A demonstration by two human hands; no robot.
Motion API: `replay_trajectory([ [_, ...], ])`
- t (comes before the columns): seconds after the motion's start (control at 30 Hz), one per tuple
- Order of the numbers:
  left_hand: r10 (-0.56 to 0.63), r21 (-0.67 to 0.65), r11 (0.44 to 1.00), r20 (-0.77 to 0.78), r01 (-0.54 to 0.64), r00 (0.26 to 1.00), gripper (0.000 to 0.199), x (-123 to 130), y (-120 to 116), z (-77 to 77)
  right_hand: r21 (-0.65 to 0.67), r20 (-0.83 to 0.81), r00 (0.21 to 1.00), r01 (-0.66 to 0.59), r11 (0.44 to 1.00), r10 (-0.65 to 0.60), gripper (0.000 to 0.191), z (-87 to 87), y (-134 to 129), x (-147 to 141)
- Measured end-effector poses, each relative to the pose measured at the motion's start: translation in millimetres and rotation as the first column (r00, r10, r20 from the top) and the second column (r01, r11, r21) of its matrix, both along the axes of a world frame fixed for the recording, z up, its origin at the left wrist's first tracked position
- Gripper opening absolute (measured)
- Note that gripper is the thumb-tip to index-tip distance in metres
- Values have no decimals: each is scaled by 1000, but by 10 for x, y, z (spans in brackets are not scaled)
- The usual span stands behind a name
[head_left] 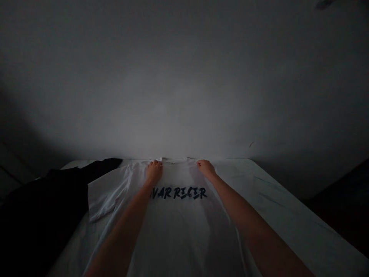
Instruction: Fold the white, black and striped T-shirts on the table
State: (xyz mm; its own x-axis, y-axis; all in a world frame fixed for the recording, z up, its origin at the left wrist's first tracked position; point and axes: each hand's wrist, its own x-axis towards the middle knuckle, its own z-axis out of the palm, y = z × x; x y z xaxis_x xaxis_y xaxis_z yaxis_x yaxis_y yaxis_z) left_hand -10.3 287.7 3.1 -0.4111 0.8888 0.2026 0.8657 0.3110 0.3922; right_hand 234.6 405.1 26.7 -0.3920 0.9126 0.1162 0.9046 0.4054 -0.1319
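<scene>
A white T-shirt (178, 227) with dark lettering across the chest lies spread on the table, its collar at the far end. My left hand (155, 170) is at the shoulder just left of the collar, fingers curled down onto the cloth. On the other side of the collar, my right hand (205, 168) pinches the shirt's right shoulder. The left sleeve lies spread out flat; the right sleeve is hidden behind my right arm or folded, I cannot tell which. The lower part of the shirt runs out of view toward me.
The pale marbled table (276, 204) meets a grey wall (178, 77) at its far edge. A dark heap of cloth (43, 207) lies along the table's left side. At the far right something dark (343, 192) stands beyond the table edge. The light is dim.
</scene>
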Motion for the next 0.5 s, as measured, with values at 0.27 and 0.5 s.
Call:
replay_trajectory([
  [0.27,39,-67,996,-174,-51,984,49,-198,-44,-287,-26,2,998,63,998,-63,51,-463,-124,-276],
  [0.5,60,-178,980,-152,-87,987,62,-275,-47,-263,-222,128,990,82,972,-54,68,-405,-21,-255],
])
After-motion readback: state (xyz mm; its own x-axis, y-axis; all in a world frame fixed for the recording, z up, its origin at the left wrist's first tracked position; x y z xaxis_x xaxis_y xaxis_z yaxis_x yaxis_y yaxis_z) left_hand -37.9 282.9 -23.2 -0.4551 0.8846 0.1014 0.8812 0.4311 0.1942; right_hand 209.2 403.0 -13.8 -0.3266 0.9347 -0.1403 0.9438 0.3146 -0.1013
